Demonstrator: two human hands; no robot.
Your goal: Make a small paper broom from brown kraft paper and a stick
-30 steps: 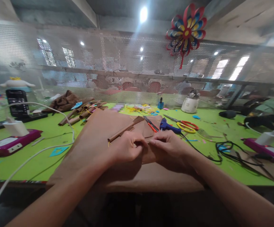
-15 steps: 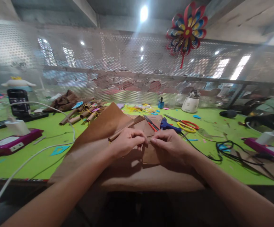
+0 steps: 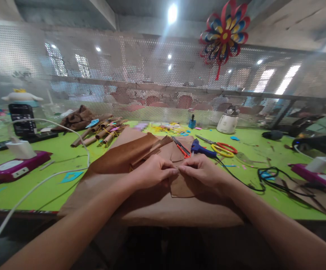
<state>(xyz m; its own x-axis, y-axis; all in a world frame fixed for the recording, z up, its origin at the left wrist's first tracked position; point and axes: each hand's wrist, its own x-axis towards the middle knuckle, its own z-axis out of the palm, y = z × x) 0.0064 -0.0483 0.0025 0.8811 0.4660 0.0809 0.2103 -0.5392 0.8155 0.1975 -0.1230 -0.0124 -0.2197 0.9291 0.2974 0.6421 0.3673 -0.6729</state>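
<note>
My left hand point(image 3: 154, 170) is closed in a pinch, its fingertips meeting those of my right hand point(image 3: 202, 168), pinched as well. Whatever sits between the fingertips is too small to make out. Both hands are just above a small brown paper piece point(image 3: 182, 190), which lies on a large sheet of brown paper point(image 3: 140, 210). Beyond my left hand are narrow brown paper strips point(image 3: 148, 153). A blue glue gun point(image 3: 204, 149) rests past my right hand, beside a red-handled cutting tool point(image 3: 182, 147).
Scissors point(image 3: 222, 149) with orange and yellow handles lie behind the glue gun. Several brown paper rolls point(image 3: 102, 131) are piled at the back left. Purple power strips point(image 3: 18, 165) flank the green table point(image 3: 56, 195), and a white cable point(image 3: 39, 185) crosses its left side.
The raised corner of the large brown paper has dropped and curled over toward the left. My left hand has shifted slightly right, bringing its fingertips against those of my right hand.
</note>
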